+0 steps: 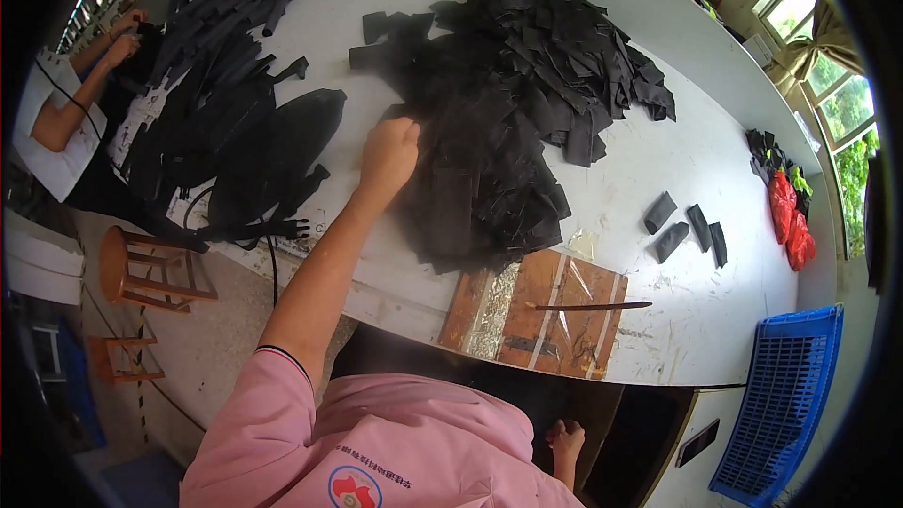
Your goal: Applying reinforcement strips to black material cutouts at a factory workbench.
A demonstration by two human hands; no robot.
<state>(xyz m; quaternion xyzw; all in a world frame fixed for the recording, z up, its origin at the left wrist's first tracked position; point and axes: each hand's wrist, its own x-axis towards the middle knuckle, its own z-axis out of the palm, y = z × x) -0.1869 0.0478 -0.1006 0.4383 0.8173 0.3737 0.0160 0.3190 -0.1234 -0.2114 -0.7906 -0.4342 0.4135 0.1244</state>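
A large heap of black fabric pieces [564,66] spreads across the white table. My left hand [390,152] is closed at the left edge of this heap, gripping black fabric. The cloth beside the hand is smeared by motion, so the gripped piece's outline is unclear. My right hand [565,437] hangs low in front of the table's near edge, close to my body. Its fingers are curled, and whatever they may hold is too small to make out.
A brown board [527,320] with tape and a dark stick [597,306] lies at the near edge. Several small black pieces [672,241] rest at right, near a blue crate [776,404]. At left are black strips [235,19], a wooden stool [118,263] and another person [61,122].
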